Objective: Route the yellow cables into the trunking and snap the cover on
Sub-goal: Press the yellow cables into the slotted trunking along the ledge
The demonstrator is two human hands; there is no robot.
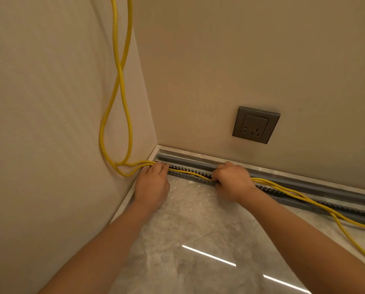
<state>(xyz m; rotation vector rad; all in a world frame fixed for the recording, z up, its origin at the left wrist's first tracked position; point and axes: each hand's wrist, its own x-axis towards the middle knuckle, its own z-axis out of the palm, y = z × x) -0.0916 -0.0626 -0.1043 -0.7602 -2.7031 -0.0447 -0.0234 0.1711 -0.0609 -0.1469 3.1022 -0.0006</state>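
Note:
Grey slotted trunking [190,174] lies on the floor along the base of the back wall, starting at the corner. Yellow cables [122,81] hang down the left wall, loop near the skirting and run into the trunking's left end. My left hand [153,183] presses flat on the cables at that end. My right hand [232,180] curls its fingers round the cables and the trunking's front wall further right. Beyond it the cables [294,193] lie on top of the trunking and trail off across the floor. A grey cover strip [188,160] leans behind the trunking against the skirting.
A grey wall socket [255,124] sits on the back wall above the trunking. The marble floor [190,219] is glossy with bright light streaks. Pale skirting [283,172] runs along both walls, which meet in a corner at the left.

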